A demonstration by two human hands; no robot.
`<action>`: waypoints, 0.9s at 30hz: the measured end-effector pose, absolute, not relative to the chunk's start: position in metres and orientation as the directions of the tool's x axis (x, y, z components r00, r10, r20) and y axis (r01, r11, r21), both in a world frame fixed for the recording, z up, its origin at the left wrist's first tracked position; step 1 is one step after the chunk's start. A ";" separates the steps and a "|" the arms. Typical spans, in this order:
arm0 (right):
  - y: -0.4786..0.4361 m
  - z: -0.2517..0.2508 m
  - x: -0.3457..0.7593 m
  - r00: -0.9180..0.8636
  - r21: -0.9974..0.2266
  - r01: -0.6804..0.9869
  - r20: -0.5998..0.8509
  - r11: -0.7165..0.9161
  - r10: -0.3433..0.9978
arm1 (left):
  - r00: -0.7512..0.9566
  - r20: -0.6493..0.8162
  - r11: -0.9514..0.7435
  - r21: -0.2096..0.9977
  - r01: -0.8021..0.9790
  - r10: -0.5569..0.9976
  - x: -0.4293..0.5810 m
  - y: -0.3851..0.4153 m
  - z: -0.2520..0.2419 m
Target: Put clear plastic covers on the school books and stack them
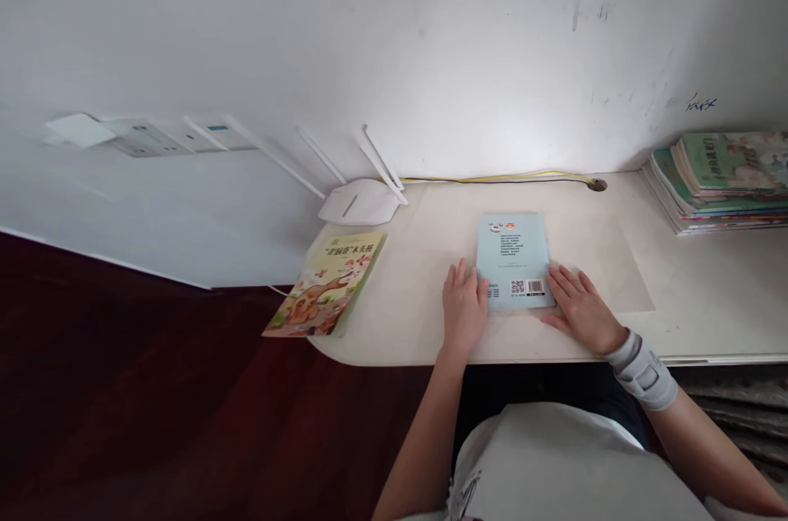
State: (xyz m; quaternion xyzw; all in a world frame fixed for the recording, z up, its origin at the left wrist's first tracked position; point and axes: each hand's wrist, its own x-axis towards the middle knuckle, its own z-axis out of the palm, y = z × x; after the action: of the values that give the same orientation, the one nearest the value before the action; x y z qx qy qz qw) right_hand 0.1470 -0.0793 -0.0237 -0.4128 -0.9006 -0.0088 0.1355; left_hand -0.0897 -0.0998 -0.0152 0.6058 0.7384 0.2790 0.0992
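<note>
A light blue book (512,258) lies flat on the white desk (394,324), with printed text, codes and a barcode on the side facing up. At the book's left edge rests my left hand (465,308), palm down with its fingers extended. My right hand (582,308), a grey brace around its wrist, lies at the lower right edge of the book with its fingers spread. Neither hand is wrapped around anything. A transparent sheet (616,267) appears to lie under the book.
A yellow-green illustrated book (329,287) overhangs the desk's left end. Behind it stands a white router (360,203) with raised antennas. Cables (492,179) run along the wall to a hole. Stacked books (726,185) sit at the right.
</note>
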 end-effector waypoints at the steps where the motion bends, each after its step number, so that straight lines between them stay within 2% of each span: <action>1: -0.079 -0.024 0.147 -0.623 -0.098 0.744 0.255 0.660 0.740 | -0.263 0.190 0.109 0.578 0.809 0.946 -0.089 -0.102 -0.011; 3: -0.079 -0.024 0.147 -0.625 -0.101 0.742 0.254 0.663 0.738 | -0.287 0.176 0.081 0.710 0.700 0.942 -0.087 -0.107 0.000; 6: -0.079 -0.023 0.146 -0.628 -0.100 0.743 0.241 0.662 0.740 | -0.230 0.167 -0.051 0.897 0.438 0.959 -0.077 -0.114 0.017; 8: -0.079 -0.021 0.145 -0.626 -0.107 0.744 0.234 0.660 0.744 | -0.207 0.172 -0.098 0.941 0.325 0.963 -0.065 -0.112 0.024; 10: -0.078 -0.018 0.147 -0.626 -0.131 0.738 0.236 0.662 0.744 | -0.209 0.185 -0.113 0.942 0.315 0.960 -0.048 -0.106 0.024; 13: -0.074 -0.016 0.158 -0.566 -0.198 0.760 0.267 0.619 0.780 | -0.140 0.327 -0.242 0.873 0.423 0.935 -0.021 -0.090 0.020; 15: -0.069 -0.016 0.173 -0.440 -0.221 0.835 0.282 0.504 0.852 | -0.021 0.451 -0.379 0.775 0.506 0.892 -0.004 -0.081 0.018; 17: -0.066 -0.018 0.190 -0.291 -0.200 0.914 0.282 0.352 0.914 | 0.119 0.504 -0.476 0.675 0.563 0.855 0.010 -0.074 0.019; 19: -0.066 -0.021 0.205 -0.206 -0.151 0.956 0.271 0.253 0.940 | 0.260 0.487 -0.532 0.585 0.612 0.834 0.022 -0.069 0.021; 22: -0.068 -0.024 0.216 -0.199 -0.084 0.971 0.239 0.225 0.950 | 0.399 0.421 -0.570 0.457 0.683 0.815 0.040 -0.067 0.023; 27: -0.070 -0.026 0.215 -0.209 -0.049 0.973 0.212 0.224 0.955 | 0.463 0.333 -0.552 0.256 0.794 0.821 0.066 -0.067 0.022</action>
State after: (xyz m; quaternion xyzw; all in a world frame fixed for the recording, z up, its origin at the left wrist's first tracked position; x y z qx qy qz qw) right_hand 0.2150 -0.0699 -0.0260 -0.6211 -0.7760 -0.0473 0.0987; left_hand 0.0660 -0.0673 0.0220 0.8548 0.4723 0.2129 0.0323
